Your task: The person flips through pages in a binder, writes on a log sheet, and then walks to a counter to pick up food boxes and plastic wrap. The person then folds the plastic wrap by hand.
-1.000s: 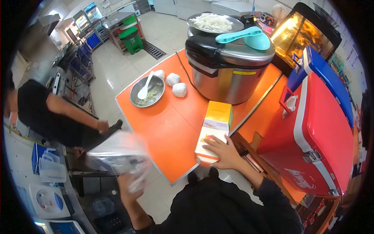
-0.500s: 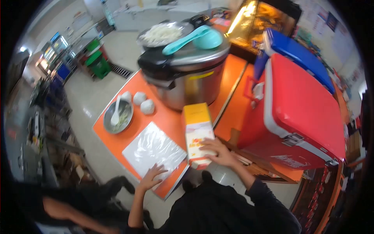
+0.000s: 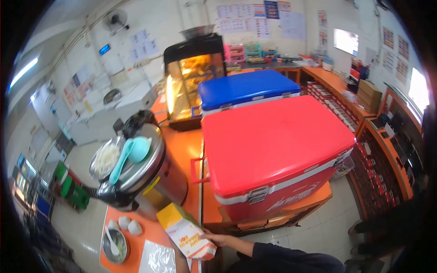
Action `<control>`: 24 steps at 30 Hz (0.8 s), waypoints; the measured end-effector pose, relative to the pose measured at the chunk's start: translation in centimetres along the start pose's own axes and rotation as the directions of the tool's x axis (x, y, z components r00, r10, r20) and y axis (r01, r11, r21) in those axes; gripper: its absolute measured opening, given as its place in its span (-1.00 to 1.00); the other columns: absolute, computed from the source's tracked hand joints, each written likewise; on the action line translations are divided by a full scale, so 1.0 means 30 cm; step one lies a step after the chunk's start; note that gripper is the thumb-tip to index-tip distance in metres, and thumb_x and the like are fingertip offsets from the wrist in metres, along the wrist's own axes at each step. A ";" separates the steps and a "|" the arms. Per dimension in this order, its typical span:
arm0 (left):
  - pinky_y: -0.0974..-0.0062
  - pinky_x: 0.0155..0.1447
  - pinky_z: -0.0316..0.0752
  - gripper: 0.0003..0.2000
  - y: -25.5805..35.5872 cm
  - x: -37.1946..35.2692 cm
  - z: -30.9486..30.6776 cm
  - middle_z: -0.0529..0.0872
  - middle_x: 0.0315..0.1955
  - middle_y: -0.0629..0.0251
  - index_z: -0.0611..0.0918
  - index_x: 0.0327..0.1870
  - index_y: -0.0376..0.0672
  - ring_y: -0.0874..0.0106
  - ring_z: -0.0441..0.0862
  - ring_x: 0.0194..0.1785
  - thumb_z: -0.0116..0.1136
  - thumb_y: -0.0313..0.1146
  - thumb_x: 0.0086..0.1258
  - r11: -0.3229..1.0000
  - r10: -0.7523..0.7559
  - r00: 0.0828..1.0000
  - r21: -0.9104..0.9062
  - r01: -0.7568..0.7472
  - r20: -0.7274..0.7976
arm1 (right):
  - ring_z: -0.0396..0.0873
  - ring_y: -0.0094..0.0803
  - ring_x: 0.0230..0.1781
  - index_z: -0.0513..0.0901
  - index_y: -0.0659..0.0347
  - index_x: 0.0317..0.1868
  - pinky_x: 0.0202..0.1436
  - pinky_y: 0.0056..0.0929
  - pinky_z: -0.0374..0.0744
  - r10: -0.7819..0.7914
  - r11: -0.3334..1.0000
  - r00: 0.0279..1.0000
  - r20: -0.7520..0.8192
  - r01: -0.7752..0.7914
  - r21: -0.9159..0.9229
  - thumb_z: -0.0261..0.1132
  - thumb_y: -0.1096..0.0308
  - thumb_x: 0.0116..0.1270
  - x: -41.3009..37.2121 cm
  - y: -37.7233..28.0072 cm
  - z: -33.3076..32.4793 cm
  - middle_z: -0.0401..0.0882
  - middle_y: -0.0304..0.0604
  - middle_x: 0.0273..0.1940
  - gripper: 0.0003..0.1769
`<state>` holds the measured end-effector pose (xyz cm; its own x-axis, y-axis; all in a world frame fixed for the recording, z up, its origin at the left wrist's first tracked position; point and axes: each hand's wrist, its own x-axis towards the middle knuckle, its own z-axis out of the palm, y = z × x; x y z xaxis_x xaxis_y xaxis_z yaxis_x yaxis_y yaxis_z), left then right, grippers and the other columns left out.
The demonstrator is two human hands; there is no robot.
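Observation:
A yellow-and-white printed carton (image 3: 186,234) leans at an angle beside the big steel cooker. My right hand (image 3: 215,237) grips its right side, with some fingers hidden by it. At the lower edge, part of my left hand or forearm (image 3: 182,262) shows just left of the carton; its fingers cannot be made out. Sheets in clear plastic (image 3: 157,258) lie on the orange table to the left. Near them are a metal bowl (image 3: 122,250) with a white spoon (image 3: 113,245) and chopped pale green bits, and several round white balls (image 3: 134,227).
The steel cooker (image 3: 166,191) carries a plate of rice (image 3: 107,160) and a turquoise ladle (image 3: 123,159). A red cooler box (image 3: 277,141) stands close on the right, a blue one (image 3: 248,88) behind it. A lit food warmer (image 3: 191,82) is further back. Another person's dark-clothed legs (image 3: 387,227) show at right.
My view has swung up and to the right. The right hand has shifted from lying spread on the carton's face to its side. My left hand, earlier spread over the plastic sheets, is now mostly out of sight.

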<state>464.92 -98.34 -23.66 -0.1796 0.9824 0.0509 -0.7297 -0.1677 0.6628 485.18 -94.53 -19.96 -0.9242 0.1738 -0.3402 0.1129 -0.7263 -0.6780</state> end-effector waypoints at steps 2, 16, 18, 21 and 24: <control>0.26 0.36 0.04 -0.27 0.004 0.107 0.082 0.23 0.30 0.11 0.14 0.35 -0.25 0.31 0.16 0.36 -0.25 0.20 0.36 0.997 0.028 0.998 0.064 -0.032 0.049 | 0.16 -0.28 0.32 -0.19 0.02 0.44 0.23 -0.24 0.34 0.017 0.992 0.999 -0.035 -0.021 -0.125 0.32 -0.02 0.13 -0.010 -0.020 -0.030 0.07 -0.08 0.33 0.05; 0.27 0.37 0.01 -0.26 -0.341 -0.112 0.716 0.20 0.31 0.09 0.12 0.36 -0.27 0.30 0.13 0.37 -0.23 0.18 0.35 0.956 -0.156 0.930 0.288 0.057 0.333 | -0.08 -0.29 0.41 -0.30 0.10 0.43 0.38 -0.31 0.05 -0.364 0.866 0.891 0.271 0.431 -0.253 0.31 0.17 -0.31 -0.416 0.019 0.055 -0.11 -0.08 0.37 0.29; 0.27 0.37 0.01 -0.25 -0.345 -0.232 0.791 0.19 0.32 0.09 0.11 0.36 -0.27 0.30 0.13 0.37 -0.23 0.18 0.35 0.954 -0.133 0.933 0.300 0.029 0.333 | -0.04 -0.27 0.39 -0.28 0.11 0.42 0.35 -0.29 0.13 -0.394 0.856 0.897 0.203 0.438 -0.274 0.37 0.15 -0.18 -0.524 0.019 0.098 -0.09 -0.04 0.36 0.25; 0.28 0.37 0.00 -0.25 -0.276 -0.393 0.870 0.18 0.32 0.08 0.11 0.36 -0.28 0.30 0.12 0.38 -0.22 0.18 0.34 0.937 0.022 0.969 0.332 -0.107 0.248 | -0.05 -0.31 0.40 -0.33 0.13 0.42 0.35 -0.31 0.15 -0.404 0.832 0.905 0.130 0.423 -0.360 0.42 0.16 -0.05 -0.671 -0.002 0.167 -0.14 -0.08 0.38 0.24; 0.28 0.38 0.00 -0.25 -0.191 -0.535 0.911 0.18 0.32 0.08 0.10 0.36 -0.28 0.30 0.12 0.38 -0.22 0.18 0.34 0.858 0.282 0.958 0.433 -0.278 0.055 | -0.03 -0.29 0.40 -0.13 0.26 0.41 0.37 -0.32 0.14 -0.442 0.849 0.897 0.008 0.421 -0.319 0.41 0.25 -0.07 -0.738 0.066 0.138 -0.06 -0.03 0.39 0.12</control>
<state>490.02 -110.89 -7.85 -0.3414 0.8981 0.2772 -0.2904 -0.3812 0.8777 504.36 -102.57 -11.06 -0.8819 0.4715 -0.0002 -0.1770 -0.3314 -0.9268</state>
